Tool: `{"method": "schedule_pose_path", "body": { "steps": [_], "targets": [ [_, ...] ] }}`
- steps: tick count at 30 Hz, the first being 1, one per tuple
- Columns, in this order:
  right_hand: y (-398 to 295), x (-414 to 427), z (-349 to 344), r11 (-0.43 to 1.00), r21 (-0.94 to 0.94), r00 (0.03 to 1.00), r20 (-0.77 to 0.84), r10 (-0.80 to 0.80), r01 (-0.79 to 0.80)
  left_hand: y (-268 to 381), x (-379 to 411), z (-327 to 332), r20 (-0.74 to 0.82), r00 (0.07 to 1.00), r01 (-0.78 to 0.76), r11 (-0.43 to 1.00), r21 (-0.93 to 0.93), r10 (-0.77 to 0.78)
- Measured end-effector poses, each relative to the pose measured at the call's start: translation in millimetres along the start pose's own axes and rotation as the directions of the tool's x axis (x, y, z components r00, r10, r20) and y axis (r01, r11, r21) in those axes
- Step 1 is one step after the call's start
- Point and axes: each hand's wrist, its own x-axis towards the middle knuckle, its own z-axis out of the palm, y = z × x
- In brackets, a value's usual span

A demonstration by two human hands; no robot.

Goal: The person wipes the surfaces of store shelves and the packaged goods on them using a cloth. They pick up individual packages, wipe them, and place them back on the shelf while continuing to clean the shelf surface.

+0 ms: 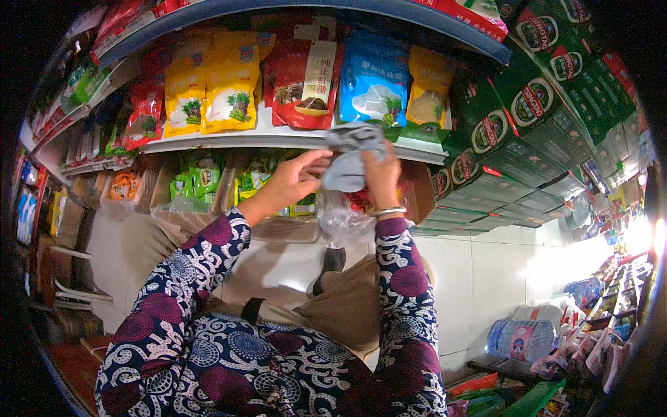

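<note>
A crumpled grey cloth (345, 169), blurred by motion, is gripped in my right hand (383, 172) just before the edge of a white shelf (208, 142). My left hand (294, 180) is at the cloth's left side with its fingers bent and apart; whether the fingertips touch the cloth is unclear. Behind the cloth, a red bag of brown sugar (307, 86) and a blue bag (374, 78) stand upright on the shelf. Farther left are yellow bags (229, 88) and a red bag (144, 112). Below the cloth hangs clear plastic film (338, 219) at an open carton.
Cartons with green packets (203, 180) and orange packets (124, 185) sit under the shelf. Green Tsingtao beer cases (513, 120) are stacked at the right. Wrapped bottles (521, 339) stand on the tiled floor (484, 266). A blue shelf edge (312, 8) arches overhead.
</note>
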Motion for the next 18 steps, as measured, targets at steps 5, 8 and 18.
{"method": "schedule_pose_path", "body": {
  "steps": [5, 8, 18],
  "targets": [
    [39, 23, -96, 0.986, 0.045, 0.868, -0.469, 0.163, -0.160, -26, -62, -30, -0.052, 0.986, 0.156, 0.988, 0.001, -0.156],
    [45, 23, -105, 0.930, 0.280, 0.884, -0.333, 0.328, -0.239, -47, -117, -49, -0.201, 0.920, 0.318, 0.941, -0.117, -0.336],
    [22, 11, 4, 0.979, -0.169, 0.982, -0.171, 0.080, -0.110, -58, -154, -36, -0.271, 0.879, 0.333, 0.912, -0.238, -0.391]
  ]
}}
